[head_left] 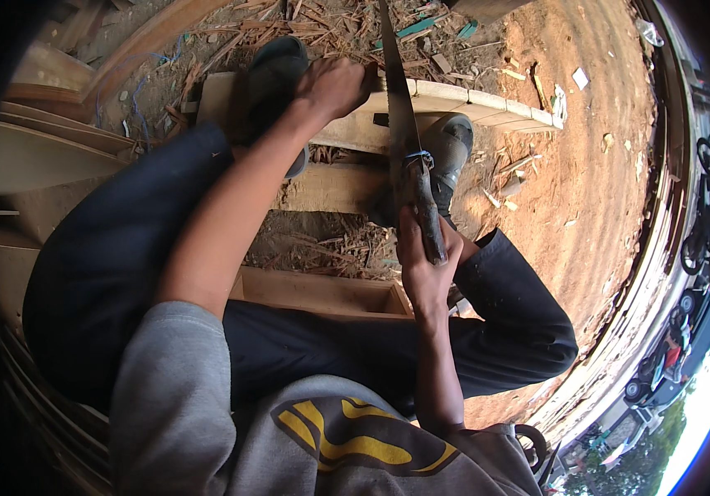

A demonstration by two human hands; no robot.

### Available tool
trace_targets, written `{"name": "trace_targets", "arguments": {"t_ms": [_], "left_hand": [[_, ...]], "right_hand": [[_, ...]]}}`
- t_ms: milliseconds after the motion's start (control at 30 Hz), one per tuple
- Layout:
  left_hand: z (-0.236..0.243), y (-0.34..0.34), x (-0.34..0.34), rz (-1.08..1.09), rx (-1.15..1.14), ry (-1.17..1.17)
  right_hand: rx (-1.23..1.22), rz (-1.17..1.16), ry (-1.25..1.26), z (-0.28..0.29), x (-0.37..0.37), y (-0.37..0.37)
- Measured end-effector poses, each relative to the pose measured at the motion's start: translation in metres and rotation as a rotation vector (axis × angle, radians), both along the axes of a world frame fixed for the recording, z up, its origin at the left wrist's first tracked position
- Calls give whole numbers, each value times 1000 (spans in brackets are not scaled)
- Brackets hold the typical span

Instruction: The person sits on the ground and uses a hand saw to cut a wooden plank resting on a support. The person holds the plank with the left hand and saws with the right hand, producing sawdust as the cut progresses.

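My right hand is wrapped around the dark handle of a handsaw. The long saw blade points away from me and crosses a pale curved wooden board with a row of cut lines along its far edge. Left of the blade, my left hand is closed over the board, its fingertips partly hidden. My shoes, one on the left and one on the right, rest at the board on either side of the blade.
Under the board lies a thicker wooden beam. Wood chips and splinters cover the ground around it. A wooden frame sits close to my legs, and more planks stand at the left. Motorbikes are parked far right.
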State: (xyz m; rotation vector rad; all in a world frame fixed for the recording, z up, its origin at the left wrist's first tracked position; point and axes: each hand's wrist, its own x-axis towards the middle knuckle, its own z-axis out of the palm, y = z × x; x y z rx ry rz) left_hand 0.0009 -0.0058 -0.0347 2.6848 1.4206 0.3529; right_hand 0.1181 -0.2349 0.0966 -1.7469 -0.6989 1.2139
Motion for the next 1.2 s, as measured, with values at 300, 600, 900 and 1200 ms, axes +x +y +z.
{"name": "trace_targets", "arguments": {"t_ms": [300,600,900,1200], "left_hand": [[42,-3,10,110,-240,-6],[28,2,5,54,-237,26],[19,1,1,-1,-69,21],[39,-7,5,16,-200,42]], "right_hand": [[26,-42,-103,3,-7,-45],[29,87,-188,6,-11,-45],[87,26,-71,-9,-12,12],[37,36,-52,-13,0,6]]}}
